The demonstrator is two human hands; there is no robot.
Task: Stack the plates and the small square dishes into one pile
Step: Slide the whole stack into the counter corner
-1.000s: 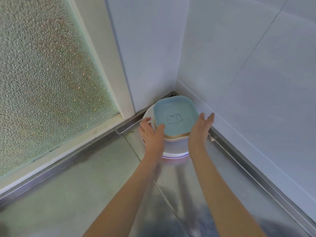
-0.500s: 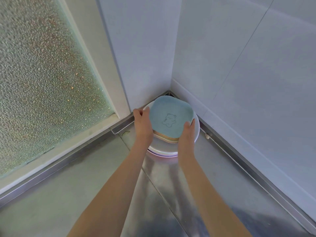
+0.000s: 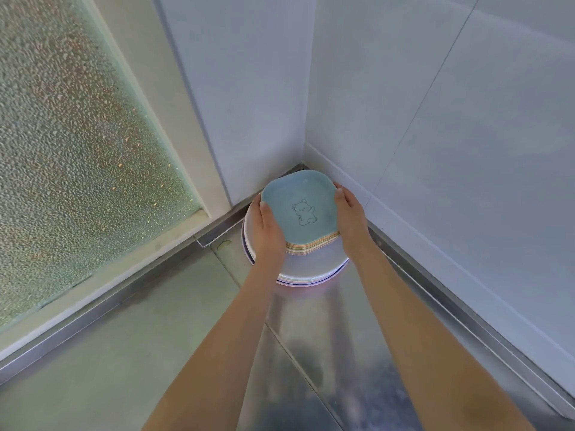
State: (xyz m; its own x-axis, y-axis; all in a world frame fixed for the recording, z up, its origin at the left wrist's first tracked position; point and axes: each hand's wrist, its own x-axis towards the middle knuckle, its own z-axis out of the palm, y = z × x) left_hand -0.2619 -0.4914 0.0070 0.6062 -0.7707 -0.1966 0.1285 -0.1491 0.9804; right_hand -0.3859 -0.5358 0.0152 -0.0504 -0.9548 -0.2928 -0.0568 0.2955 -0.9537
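Note:
A pile of small square dishes (image 3: pixel 300 213) with a pale blue one on top, printed with a little bear, sits on a stack of round white plates (image 3: pixel 311 265) in the corner of a steel counter. My left hand (image 3: pixel 267 231) presses the left side of the square dishes, thumb on the top rim. My right hand (image 3: pixel 350 216) grips their right side. Both hands hold the square pile between them, resting on the plates.
The steel counter (image 3: pixel 186 337) runs toward me with a seam down its middle. White tiled walls (image 3: pixel 435 135) close the corner behind and to the right. A frosted glass window (image 3: pixel 68 150) with a pale frame fills the left.
My hands went from open beside the square dishes to closed on their sides. The dish pile turned slightly on the plates, and my view moved closer over the corner.

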